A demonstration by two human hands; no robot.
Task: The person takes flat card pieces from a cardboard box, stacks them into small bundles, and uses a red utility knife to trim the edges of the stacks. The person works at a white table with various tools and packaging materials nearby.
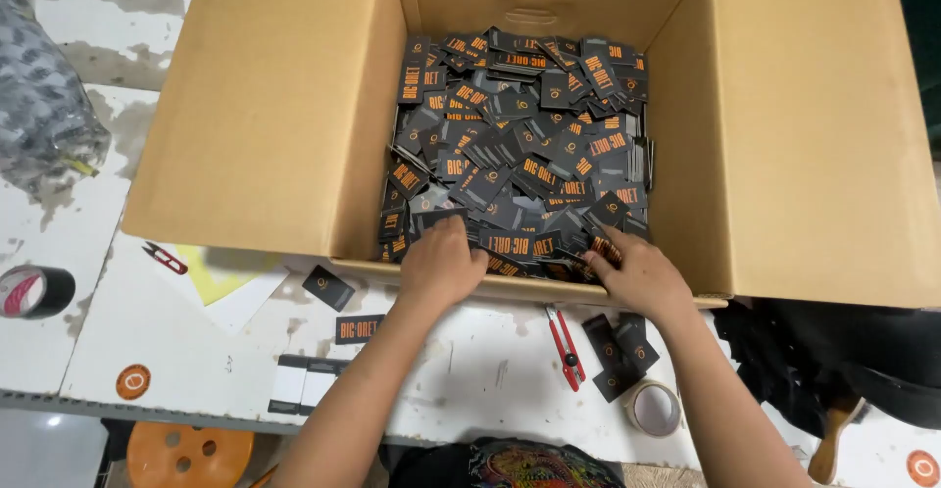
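— What's the box [265, 106] made of?
— Plain brown corrugated cardboard, matt. The black tags [520, 145] heaped inside look like smooth card with a slight sheen and orange print.
— And the tabletop [490, 361]?
— White paint, worn and chipped, rough in patches. The red cutter [566, 346] looks plastic with a metal blade, though it's small. The tape roll [654, 409] is glossy.

On my near surface [490, 370] I see a red box cutter [566, 347], a tape roll [654, 409] right of it, and small red snips [165, 258] to the left. A black tape roll [34, 291] sits far left, an orange stool [189, 454] below.
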